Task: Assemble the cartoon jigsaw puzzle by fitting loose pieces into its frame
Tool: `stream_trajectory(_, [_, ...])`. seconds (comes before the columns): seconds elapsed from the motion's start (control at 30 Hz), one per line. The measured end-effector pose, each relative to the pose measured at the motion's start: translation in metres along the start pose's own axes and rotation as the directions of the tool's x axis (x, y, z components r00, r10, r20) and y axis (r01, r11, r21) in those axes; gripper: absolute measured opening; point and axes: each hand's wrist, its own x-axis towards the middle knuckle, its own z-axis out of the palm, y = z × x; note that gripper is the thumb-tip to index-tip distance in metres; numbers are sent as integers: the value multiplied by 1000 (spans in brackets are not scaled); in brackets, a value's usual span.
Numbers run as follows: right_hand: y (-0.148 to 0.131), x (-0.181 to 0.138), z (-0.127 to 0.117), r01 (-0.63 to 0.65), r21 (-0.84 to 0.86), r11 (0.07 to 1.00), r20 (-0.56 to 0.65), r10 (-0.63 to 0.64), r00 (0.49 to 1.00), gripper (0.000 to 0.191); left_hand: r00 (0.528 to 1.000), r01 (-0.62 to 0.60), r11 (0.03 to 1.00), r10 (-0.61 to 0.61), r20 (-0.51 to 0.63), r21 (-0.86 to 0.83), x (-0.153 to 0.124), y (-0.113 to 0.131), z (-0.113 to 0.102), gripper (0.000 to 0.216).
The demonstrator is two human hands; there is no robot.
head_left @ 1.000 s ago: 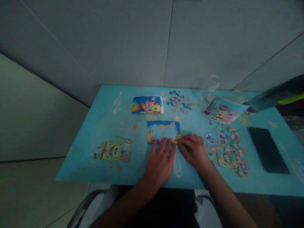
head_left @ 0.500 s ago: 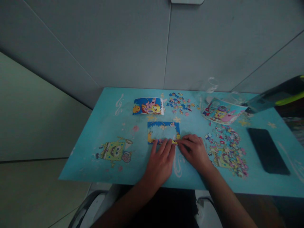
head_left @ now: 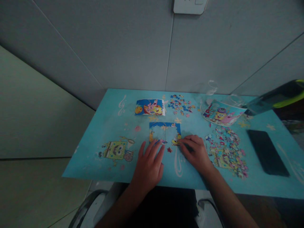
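A partly joined jigsaw puzzle border [head_left: 163, 124], mostly blue and yellow, lies in front of me with the bare tabletop inside it. My left hand [head_left: 150, 163] is open, palm down, its spread fingertips resting on the border's lower left edge and hiding part of it. At the lower right corner, my right hand [head_left: 194, 151] has thumb and forefinger closed on a yellow jigsaw piece [head_left: 175, 142]. The bottom edge has a gap between the hands. A loose dark red jigsaw piece [head_left: 169, 149] lies just below that gap.
Behind the border lies a picture card [head_left: 149, 107] beside scattered loose pieces [head_left: 180, 104]. On the right are a larger pile of pieces [head_left: 231, 152], a curved printed sheet [head_left: 223, 113], a black phone-like slab [head_left: 268, 152] and a clear bottle with a dark, green-edged part [head_left: 275, 99].
My left hand has shifted left, its fingers spreading wider. The bottom edge has come apart, with a gap and the loose red piece now showing. My right hand stays at the corner.
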Motion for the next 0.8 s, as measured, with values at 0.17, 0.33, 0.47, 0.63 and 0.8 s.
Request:
stream_trajectory(0.17, [-18,11,4,54,16,998,57,-55,997,17,999,26,1000,-26,-22,-2,-2,-21,7,55])
stream_trajectory(0.33, [-36,27,13,73,-70,995,195,-58,979,23,1000,4,999,-4,1,-32,3,-21,16,58])
stream_trajectory(0.47, [-39,35,17,59,-136,989,251,-23,968,27,1000,12,999,-12,11,-40,3,-19,17,59])
stream_trajectory(0.63, [-39,39,19,48,-133,990,270,-10,963,19,1000,16,999,-16,7,-34,4,-18,16,59])
stream_trajectory(0.8, [-43,43,18,30,-100,995,279,0,960,15,1000,27,1000,-27,13,-12,4,-17,15,58])
